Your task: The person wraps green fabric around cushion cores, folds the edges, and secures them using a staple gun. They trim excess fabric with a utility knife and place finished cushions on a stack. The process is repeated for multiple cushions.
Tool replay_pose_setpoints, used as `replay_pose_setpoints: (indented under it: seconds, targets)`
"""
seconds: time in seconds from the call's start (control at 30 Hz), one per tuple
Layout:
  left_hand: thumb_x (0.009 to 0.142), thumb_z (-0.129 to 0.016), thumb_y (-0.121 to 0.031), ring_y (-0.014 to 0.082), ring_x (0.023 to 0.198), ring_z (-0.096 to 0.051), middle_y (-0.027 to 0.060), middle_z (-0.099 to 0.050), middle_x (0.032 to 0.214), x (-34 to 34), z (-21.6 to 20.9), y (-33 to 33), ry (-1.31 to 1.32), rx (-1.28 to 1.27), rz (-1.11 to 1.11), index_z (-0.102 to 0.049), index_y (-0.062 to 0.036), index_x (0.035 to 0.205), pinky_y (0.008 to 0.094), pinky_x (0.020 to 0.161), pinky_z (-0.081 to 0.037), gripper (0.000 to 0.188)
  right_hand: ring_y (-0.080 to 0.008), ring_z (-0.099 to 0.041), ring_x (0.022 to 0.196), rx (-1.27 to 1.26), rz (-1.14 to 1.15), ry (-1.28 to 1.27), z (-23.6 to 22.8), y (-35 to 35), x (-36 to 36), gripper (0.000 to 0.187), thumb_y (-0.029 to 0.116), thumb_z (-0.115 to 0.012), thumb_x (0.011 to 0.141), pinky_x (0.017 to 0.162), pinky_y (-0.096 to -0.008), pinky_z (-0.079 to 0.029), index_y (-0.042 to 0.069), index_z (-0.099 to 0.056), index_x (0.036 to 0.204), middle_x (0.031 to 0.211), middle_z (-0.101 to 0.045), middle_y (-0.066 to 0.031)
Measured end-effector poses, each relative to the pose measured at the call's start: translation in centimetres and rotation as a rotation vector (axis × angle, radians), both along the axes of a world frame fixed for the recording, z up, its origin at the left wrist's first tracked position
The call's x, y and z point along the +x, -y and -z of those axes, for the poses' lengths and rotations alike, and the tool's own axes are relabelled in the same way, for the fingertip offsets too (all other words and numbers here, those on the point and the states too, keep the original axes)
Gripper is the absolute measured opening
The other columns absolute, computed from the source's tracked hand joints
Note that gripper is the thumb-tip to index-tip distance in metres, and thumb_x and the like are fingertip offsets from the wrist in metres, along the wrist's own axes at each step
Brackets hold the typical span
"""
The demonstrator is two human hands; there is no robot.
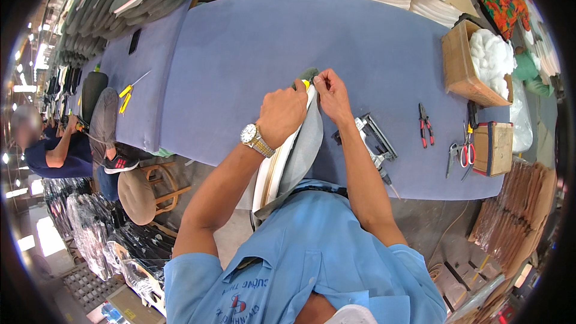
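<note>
A seat cushion (277, 171) with a pale layered edge and a grey fabric cover (307, 138) stands tilted on edge between my forearms, its near end by my waist. My left hand (284, 115), with a watch on the wrist, is closed round a yellow-handled tool (306, 83) at the cushion's far end. The tool's working end is hidden. My right hand (333, 97) pinches the edge of the cover there, close to my left fingers. A staple gun (376, 141) lies just right of my right forearm.
Red-handled pliers (425, 127), scissors (467, 153) and a wooden box (493, 149) are at the table's right. Behind them stands a cardboard box (461, 60) of white stuffing (489, 60). Yellow-handled tools (125, 97) lie left; another person (57, 153) works beyond.
</note>
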State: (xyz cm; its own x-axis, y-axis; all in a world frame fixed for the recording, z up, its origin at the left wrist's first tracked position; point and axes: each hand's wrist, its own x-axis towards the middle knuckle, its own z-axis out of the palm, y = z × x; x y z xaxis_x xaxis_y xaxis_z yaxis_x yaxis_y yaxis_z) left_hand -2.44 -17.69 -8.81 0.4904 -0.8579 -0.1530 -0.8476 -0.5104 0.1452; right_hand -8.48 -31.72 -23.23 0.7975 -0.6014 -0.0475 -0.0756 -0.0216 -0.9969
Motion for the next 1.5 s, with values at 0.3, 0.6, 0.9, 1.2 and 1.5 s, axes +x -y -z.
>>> replay_pose_setpoints:
  seconds: [0.3,0.6,0.9,1.2,1.5]
  targets:
    - [0.093,-0.052,-0.008,0.0407,0.065,-0.071,0.0232,-0.070,0.074,-1.4,0.5,-1.0,0.022,-0.023,-0.011,-0.054,0.0083,0.113,0.0485,0.055,-0.056,0.026,-0.0063,-0.049,0.067,0.098,-0.058,0.007,0.2,0.4,-0.5,0.016,0.018,-0.060,0.106,0.059,-0.0262,-0.044,0.007,-0.057,0.095,0.077,-0.054,0.0036]
    - [0.092,-0.053,-0.008,0.0424,0.069,-0.072,0.0241,-0.072,0.084,-2.8,0.9,-1.9,-0.033,-0.062,-0.080,-0.052,0.0064,0.126,0.0514,0.057,-0.057,0.036,-0.0097,-0.051,0.063,0.101,-0.045,0.012,-1.2,-0.1,-1.7,0.020,0.019,-0.060,0.103,0.057,-0.0298,-0.045,0.003,-0.057,0.092,0.072,-0.056,0.0003]
    - [0.100,-0.056,-0.020,0.0395,0.079,-0.072,0.0201,-0.073,0.101,-4.7,2.1,-3.7,-0.108,-0.104,-0.234,-0.045,-0.0023,0.148,0.0508,0.064,-0.058,0.052,-0.0075,-0.051,0.069,0.243,0.013,0.026,-2.0,-0.5,-2.7,0.018,0.018,-0.056,0.108,0.061,-0.0267,-0.046,0.007,-0.054,0.094,0.077,-0.053,0.0026]
    - [0.101,-0.058,-0.029,0.0459,0.079,-0.069,0.0246,-0.072,0.092,-4.8,3.1,-4.3,-0.262,-0.352,-0.322,-0.046,-0.0070,0.149,0.0571,0.066,-0.054,0.054,-0.0098,-0.057,0.067,-0.177,0.067,-0.074,-2.1,1.0,-3.9,0.021,0.022,-0.065,0.101,0.063,-0.0299,-0.049,0.002,-0.060,0.094,0.075,-0.063,-0.0012]
    - [0.101,-0.058,-0.029,0.0484,0.075,-0.068,0.0257,-0.071,0.086,-3.6,2.7,-2.3,-0.267,-0.352,-0.288,-0.051,-0.0093,0.144,0.0583,0.066,-0.053,0.048,-0.0119,-0.063,0.075,0.357,-0.028,0.084,-1.3,1.8,-4.7,0.018,0.020,-0.059,0.107,0.070,-0.0290,-0.054,0.004,-0.060,0.099,0.088,-0.066,-0.0032]
